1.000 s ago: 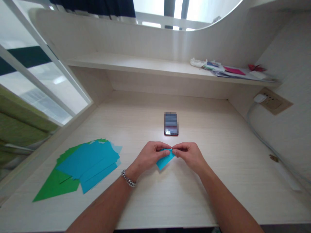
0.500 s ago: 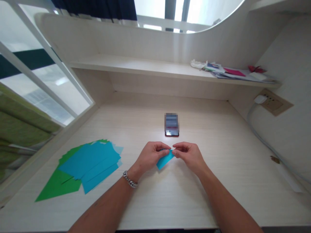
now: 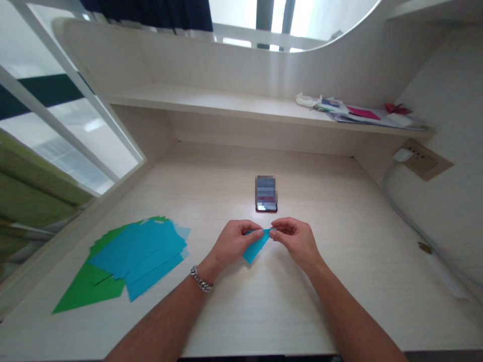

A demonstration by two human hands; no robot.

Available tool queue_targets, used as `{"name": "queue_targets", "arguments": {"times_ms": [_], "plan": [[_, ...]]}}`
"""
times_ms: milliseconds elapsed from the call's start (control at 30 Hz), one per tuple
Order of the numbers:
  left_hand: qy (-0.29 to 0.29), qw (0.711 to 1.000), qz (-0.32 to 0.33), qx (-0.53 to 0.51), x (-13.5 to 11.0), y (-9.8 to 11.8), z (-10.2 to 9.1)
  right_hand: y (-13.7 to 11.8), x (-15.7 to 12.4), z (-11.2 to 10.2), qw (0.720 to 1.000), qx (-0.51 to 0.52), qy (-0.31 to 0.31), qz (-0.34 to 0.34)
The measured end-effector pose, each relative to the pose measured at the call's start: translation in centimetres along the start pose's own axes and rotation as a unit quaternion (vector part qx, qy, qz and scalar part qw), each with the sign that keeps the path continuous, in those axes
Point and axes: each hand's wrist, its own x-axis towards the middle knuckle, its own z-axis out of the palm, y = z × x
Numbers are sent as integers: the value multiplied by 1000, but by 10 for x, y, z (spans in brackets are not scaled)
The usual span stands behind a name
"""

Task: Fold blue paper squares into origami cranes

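A small folded piece of blue paper (image 3: 255, 249) is held between my two hands, a little above the middle front of the desk. My left hand (image 3: 237, 239) pinches its upper left part between thumb and fingers. At the paper's upper right corner, my right hand (image 3: 296, 238) grips the edge with thumb and fingertips. The fingers partly cover the paper, so its folds are hard to make out. Just beyond the hands a phone (image 3: 266, 193) lies flat, its screen blurred.
Blue sheets (image 3: 151, 251) lie fanned over green sheets (image 3: 88, 289) at the left on the pale desk (image 3: 211, 181). A shelf (image 3: 226, 105) crosses the back, with papers (image 3: 362, 113) at its right. A cable (image 3: 400, 211) runs down from a wall socket (image 3: 424, 160).
My right hand has shifted slightly right and up along the paper's edge. The paper's visible shape has narrowed to a more pointed form. My left hand stays nearly still.
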Motion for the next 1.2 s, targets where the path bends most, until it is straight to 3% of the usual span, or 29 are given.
{"name": "queue_targets", "arguments": {"times_ms": [867,1067,1200], "plan": [[1,999,20,33,-3,6,0,-4,-1,-2,998,39,-1,42],[-4,1000,2,28,-2,8,-4,-7,0,-5,992,94,-15,80],[-8,1000,-3,28,-1,8,-5,-8,0,-6,995,55,-7,78]]}}
